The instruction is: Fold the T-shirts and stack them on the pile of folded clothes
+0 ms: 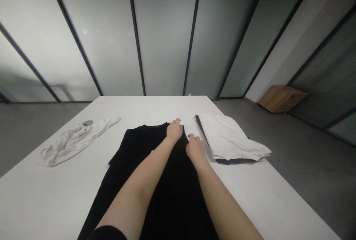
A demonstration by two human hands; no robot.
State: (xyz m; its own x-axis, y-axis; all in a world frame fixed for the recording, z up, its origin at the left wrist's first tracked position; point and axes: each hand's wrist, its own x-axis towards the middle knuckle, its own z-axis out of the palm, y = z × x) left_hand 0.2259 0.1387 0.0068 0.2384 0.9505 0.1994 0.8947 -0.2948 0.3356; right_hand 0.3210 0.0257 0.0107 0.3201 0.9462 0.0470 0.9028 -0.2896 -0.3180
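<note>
A black T-shirt [133, 140] lies on the white table [150, 110], collar at the far end and hem toward me. Its left sleeve is spread out, while no sleeve sticks out on the right side. Across the cloth reaches my left arm, and my left hand [174, 130] is closed on the shirt's far right shoulder, beside the collar. My right hand [196, 148] is at the shirt's right edge, nearer to me, with its fingers curled against the fabric. The exact grip of its fingertips is partly hidden.
To the right, folded white cloth [230, 136] rests on dark cloth [236, 161]. A crumpled white garment [75, 140] lies at the left, near a grey disc [88, 123] on the tabletop. Beyond are frosted glass panels [164, 40] and a wooden cabinet [280, 99].
</note>
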